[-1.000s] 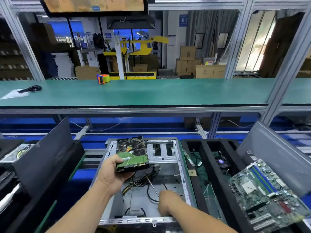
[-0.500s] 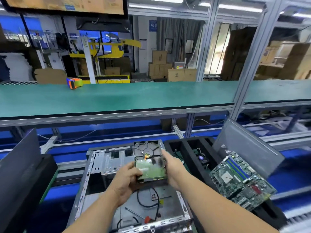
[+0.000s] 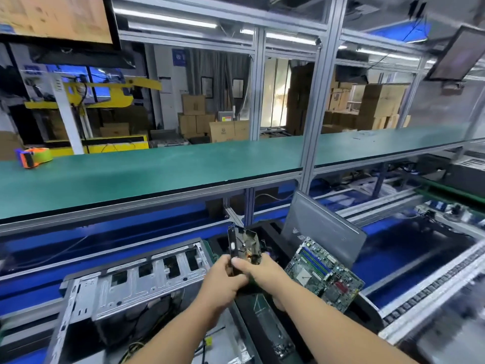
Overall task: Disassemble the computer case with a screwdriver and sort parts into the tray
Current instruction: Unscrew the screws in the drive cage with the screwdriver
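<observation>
A hard drive point(image 3: 244, 245) stands on edge, raised above the black foam tray point(image 3: 364, 315). My left hand point(image 3: 223, 282) grips its near left side, and my right hand point(image 3: 258, 270) holds its lower right side with the thumb across the front. The open metal computer case point(image 3: 126, 287) lies at the lower left with loose cables inside. A green motherboard point(image 3: 324, 270) leans in the tray on the right, against a grey side panel point(image 3: 322, 232).
A long green workbench point(image 3: 183, 169) runs behind, with an orange-green tape dispenser point(image 3: 34, 156) at its far left. Aluminium frame posts point(image 3: 315, 101) rise behind the tray. A roller conveyor point(image 3: 433, 285) lies to the right. Cardboard boxes stand beyond.
The hard drive has moved right from over the case to over the tray and turned on edge. My right hand has joined my left on it. My view swung right.
</observation>
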